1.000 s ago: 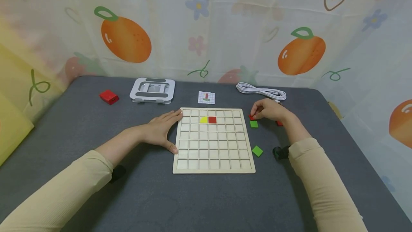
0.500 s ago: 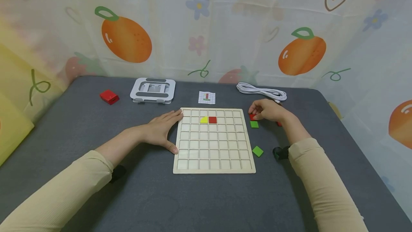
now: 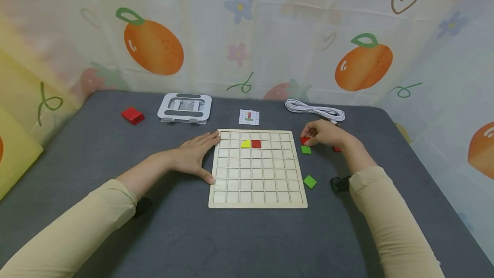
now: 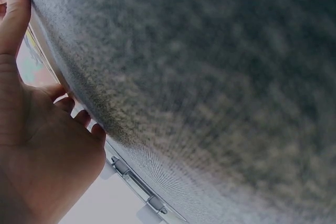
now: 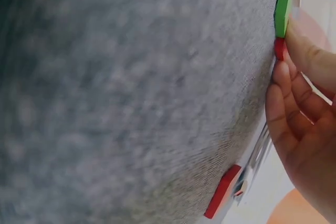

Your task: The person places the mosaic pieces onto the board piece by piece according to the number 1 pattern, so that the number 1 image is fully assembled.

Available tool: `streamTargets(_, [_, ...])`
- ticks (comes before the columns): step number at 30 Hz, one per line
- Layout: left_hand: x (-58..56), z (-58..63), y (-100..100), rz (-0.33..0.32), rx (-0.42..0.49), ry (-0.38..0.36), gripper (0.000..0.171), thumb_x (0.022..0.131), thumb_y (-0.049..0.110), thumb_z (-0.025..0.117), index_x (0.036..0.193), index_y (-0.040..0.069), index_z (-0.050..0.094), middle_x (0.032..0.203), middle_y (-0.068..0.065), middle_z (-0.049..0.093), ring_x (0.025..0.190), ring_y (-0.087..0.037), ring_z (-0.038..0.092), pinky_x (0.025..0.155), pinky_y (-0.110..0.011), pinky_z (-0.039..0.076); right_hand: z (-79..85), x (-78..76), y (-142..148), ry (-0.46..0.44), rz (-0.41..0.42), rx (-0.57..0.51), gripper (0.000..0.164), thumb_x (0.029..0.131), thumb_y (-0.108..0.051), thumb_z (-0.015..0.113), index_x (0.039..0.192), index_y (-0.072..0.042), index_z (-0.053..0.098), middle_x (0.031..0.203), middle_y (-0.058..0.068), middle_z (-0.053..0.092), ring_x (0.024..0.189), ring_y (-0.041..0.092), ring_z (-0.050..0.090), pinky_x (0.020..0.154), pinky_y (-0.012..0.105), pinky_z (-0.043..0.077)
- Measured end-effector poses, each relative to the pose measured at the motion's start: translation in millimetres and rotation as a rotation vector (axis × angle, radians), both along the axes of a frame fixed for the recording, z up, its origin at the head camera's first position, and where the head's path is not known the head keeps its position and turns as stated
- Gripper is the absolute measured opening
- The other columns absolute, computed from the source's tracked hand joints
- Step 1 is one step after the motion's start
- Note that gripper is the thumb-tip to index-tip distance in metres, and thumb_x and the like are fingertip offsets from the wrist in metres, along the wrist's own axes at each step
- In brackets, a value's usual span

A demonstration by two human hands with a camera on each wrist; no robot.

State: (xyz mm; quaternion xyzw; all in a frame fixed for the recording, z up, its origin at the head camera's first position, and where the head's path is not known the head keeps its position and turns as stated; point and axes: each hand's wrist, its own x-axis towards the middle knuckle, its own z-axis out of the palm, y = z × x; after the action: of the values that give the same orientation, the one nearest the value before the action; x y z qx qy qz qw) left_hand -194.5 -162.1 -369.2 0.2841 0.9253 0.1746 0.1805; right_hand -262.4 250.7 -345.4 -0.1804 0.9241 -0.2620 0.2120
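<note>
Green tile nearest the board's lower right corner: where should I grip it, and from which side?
The green tile lies flat on the mat, turned like a diamond, clear of the board. Come from above and pinch two opposite edges; it is probably too thin to grip otherwise. The right hand, now at the red tile, is nearer.

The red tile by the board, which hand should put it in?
Probably the right hand: its fingertips already pinch the red tile. The left hand lies flat against the wooden board, steadying it.
</note>
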Motion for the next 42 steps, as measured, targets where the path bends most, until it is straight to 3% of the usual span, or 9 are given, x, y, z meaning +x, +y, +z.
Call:
streamTargets(13, [-0.2,-0.8,1.2,-0.003,-0.006,-0.014,0.127,0.067,0.060,0.083,0.159,0.006,0.014,0.169,-0.012,0.006,0.156,-0.040,0.008,0.117,-0.069,0.016,2.8,-0.2,-3.6,0.069,-0.022,0.058,0.021,0.083,-0.007,0.077,0.099,-0.004,0.064,0.090,0.009,0.066,0.084,0.020,0.058,0.075,0.030,0.046])
streamTargets(19, [-0.2,-0.5,1.3,-0.002,-0.016,-0.014,0.128,0.067,0.061,0.083,0.159,0.006,0.013,0.169,-0.011,0.006,0.156,-0.040,0.007,0.118,-0.069,0.016,3.6,-0.3,-5.7,0.136,-0.018,0.058,0.014,0.085,-0.006,0.075,0.096,-0.005,0.065,0.086,0.008,0.068,0.081,0.018,0.059,0.075,0.030,0.047])
streamTargets(32, [-0.3,-0.7,1.5,-0.004,-0.009,0.000,0.126,0.067,0.061,0.082,0.159,0.006,0.015,0.169,-0.012,0.007,0.155,-0.041,0.008,0.117,-0.069,0.017,5.8,0.1,-22.9,0.217,-0.017,-0.043,0.017,0.089,-0.006,0.070,0.106,-0.004,0.068,0.096,0.014,0.071,0.084,0.019,0.066,0.077,0.030,0.051])
streamTargets(42, [0.2,0.5,0.7,-0.006,-0.006,0.003,0.125,0.067,0.060,0.082,0.158,0.005,0.016,0.169,-0.013,0.007,0.155,-0.041,0.009,0.117,-0.070,0.017,8.7,5.8,-39.5,0.167,-0.018,-0.147,0.018,0.089,-0.003,0.070,0.107,-0.001,0.068,0.101,0.017,0.071,0.081,0.018,0.073,0.073,0.032,0.061])
